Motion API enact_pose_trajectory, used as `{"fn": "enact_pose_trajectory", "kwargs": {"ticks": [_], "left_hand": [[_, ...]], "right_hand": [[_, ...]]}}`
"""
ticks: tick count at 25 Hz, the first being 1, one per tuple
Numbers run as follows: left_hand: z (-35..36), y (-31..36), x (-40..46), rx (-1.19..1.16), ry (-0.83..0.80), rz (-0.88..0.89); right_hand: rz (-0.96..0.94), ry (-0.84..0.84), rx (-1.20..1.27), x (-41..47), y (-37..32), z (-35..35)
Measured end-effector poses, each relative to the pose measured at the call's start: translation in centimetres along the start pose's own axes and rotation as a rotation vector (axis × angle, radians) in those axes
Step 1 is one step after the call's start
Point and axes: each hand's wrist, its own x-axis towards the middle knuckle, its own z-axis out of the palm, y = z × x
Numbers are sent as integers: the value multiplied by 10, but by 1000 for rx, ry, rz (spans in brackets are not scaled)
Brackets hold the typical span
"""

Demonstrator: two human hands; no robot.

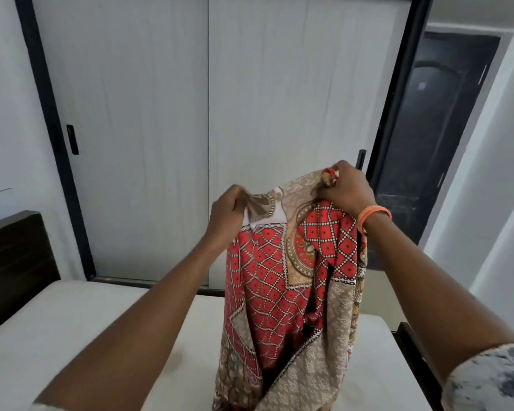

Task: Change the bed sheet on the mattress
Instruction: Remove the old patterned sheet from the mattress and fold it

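A red and beige patterned bed sheet (282,286) hangs bunched in front of me, its lower part reaching down toward the bare white mattress (80,330). My left hand (227,215) pinches the sheet's upper edge on the left. My right hand (349,189), with an orange band on the wrist, grips a gathered bunch of the sheet's top a little higher on the right. Both arms are stretched out over the mattress.
A dark wooden headboard (15,262) stands at the left end of the bed. White sliding wardrobe doors (208,129) with a black frame rise behind the mattress. A dark door (428,137) is at the right, and the bed frame's dark edge (413,351) shows beside the mattress.
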Motion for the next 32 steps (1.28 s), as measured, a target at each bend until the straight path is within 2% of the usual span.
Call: {"fn": "enact_pose_trajectory", "kwargs": {"ticks": [2, 4, 6, 7, 10, 13, 16, 19, 22, 24, 25, 26, 28, 30, 32], "left_hand": [[-13, 36, 18, 87, -52, 176], [-17, 65, 30, 168, -149, 313], [-15, 82, 33, 268, -227, 382], [-15, 84, 32, 327, -252, 378], [-25, 58, 24, 449, -359, 203], [-34, 18, 3, 325, -572, -36], [-34, -9, -15, 190, -690, -185], [-42, -29, -19, 411, -798, -278], [-56, -47, -22, 674, -989, -354], [-62, -53, -26, 617, -945, -354], [-64, -49, -27, 489, -826, -344], [-64, -39, -27, 314, -675, -327], [-60, -9, -15, 61, -418, -229], [-55, 29, 3, 82, -372, -47], [-52, 60, 15, 184, -416, 100]], "right_hand": [[-235, -236, 92, -10, -16, 4], [-414, -364, 164, -18, -34, 16], [-432, -291, 198, -21, -42, 25], [-430, -180, 191, -21, -42, 25], [-308, 93, 172, -13, -25, 14], [-169, 148, 139, -9, -15, 0], [-119, 200, 88, -6, -17, 0], [-6, 240, 62, -6, -14, 1], [134, 283, 110, -4, 0, 2], [210, 274, 138, -3, 7, 5], [209, 225, 140, -2, 11, 7], [163, 131, 122, -2, 10, 11], [-65, -205, 91, -11, -8, 21], [-283, -506, 186, -28, -39, 37], [-426, -576, 300, -41, -62, 55]]}}
